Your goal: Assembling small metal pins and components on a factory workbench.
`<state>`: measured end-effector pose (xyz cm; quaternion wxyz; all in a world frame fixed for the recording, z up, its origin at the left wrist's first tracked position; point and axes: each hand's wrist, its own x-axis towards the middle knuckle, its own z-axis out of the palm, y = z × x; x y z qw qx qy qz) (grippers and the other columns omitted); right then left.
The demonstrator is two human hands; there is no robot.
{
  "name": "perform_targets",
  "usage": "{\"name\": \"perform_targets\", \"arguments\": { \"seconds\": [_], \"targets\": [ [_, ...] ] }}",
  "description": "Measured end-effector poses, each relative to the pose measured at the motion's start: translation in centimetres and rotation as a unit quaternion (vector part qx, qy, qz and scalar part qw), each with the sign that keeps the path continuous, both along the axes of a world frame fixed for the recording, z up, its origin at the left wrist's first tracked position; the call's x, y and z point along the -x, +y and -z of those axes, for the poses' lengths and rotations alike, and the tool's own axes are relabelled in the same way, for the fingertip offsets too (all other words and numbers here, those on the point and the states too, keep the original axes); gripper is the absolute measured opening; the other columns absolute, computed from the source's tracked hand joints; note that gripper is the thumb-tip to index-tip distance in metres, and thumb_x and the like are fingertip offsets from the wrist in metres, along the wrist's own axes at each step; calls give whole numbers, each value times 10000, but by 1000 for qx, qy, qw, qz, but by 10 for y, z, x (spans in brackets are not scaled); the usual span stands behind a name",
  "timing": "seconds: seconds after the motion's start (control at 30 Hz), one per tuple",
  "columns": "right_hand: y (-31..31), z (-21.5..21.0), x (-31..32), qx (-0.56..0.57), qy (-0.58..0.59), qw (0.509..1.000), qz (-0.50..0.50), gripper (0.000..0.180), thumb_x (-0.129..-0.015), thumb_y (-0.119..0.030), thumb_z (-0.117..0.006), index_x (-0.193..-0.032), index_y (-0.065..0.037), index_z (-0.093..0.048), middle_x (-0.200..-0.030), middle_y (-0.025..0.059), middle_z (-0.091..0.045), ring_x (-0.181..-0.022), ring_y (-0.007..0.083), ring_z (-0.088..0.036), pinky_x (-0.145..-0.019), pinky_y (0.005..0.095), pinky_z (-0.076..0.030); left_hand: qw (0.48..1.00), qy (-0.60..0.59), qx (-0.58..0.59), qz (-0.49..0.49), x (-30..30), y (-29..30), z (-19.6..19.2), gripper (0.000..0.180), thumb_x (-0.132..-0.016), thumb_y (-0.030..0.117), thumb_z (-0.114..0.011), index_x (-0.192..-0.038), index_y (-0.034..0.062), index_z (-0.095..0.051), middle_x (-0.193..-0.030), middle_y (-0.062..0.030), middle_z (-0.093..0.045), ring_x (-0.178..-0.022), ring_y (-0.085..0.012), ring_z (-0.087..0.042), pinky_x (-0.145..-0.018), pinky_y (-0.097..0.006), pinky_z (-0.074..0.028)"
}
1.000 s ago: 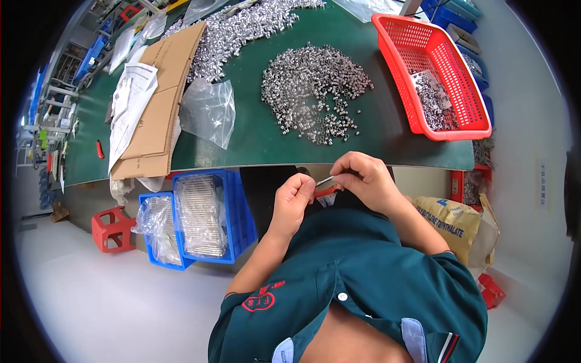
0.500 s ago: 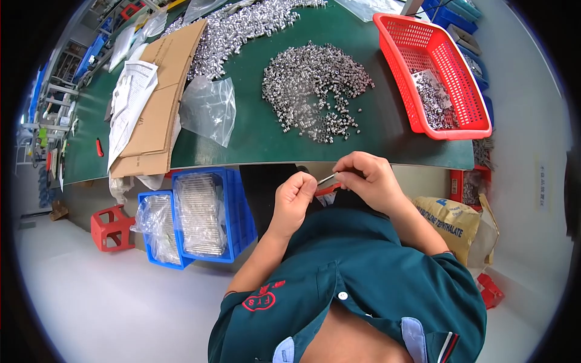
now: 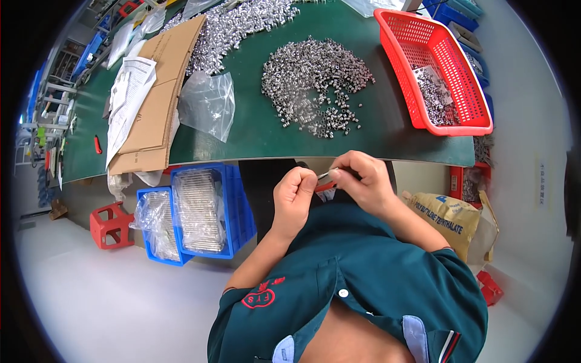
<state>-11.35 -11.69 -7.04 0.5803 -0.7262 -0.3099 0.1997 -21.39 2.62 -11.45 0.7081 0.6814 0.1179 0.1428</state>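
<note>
My left hand [image 3: 293, 195] and my right hand [image 3: 358, 180] meet just below the front edge of the green table [image 3: 254, 130]. Together they pinch a thin silver metal pin [image 3: 324, 175] between their fingertips. Something red shows under the fingers, too hidden to name. Just beyond my hands, a pile of small silver metal sleeves [image 3: 315, 85] lies on the table. A red plastic basket [image 3: 451, 118] to the right holds more of these parts.
A second heap of metal parts [image 3: 233, 27] lies at the back. A clear plastic bag [image 3: 207, 104], flattened cardboard [image 3: 160, 97] and papers sit left. Blue crates [image 3: 236, 206] with bagged parts and a red stool [image 3: 109, 225] stand on the floor. A yellow sack [image 3: 451, 215] is at right.
</note>
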Motion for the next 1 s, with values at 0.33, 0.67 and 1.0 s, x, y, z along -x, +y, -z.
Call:
{"name": "perform_targets", "arguments": {
  "seconds": [0.33, 0.67, 1.0],
  "targets": [
    [-5, 10, -16, 31, -125, 991, 28, 120, -771, 15, -645, -889, -6, -641, -755, 76, -601, -672, 149, -591, -593, 263, -473, 977, 11, 214, 9, -1, -1, 6, 223, -950, 203, -512, -810, 32, -536, -705, 18, -494, -632, -54, -421, -597, -205, -354],
    [-6, 24, -54, 110, -349, 926, 90, 134, -731, -40, -676, -863, -54, -652, -806, 88, -587, -678, 257, -597, -599, 327, -485, 970, 18, 243, -7, -2, 3, 6, 198, -946, 179, -513, -821, 27, -529, -702, -1, -492, -616, -74, -427, -587, -219, -355],
    [-11, 26, -53, 136, -344, 926, 79, 87, -726, -70, -674, -792, -65, -616, -784, 68, -575, -734, 266, -593, -626, 366, -485, 970, 23, 240, 2, -3, 3, 10, 212, -949, 186, -508, -812, 27, -538, -722, 3, -512, -626, -64, -430, -594, -211, -360]
  ]
}}
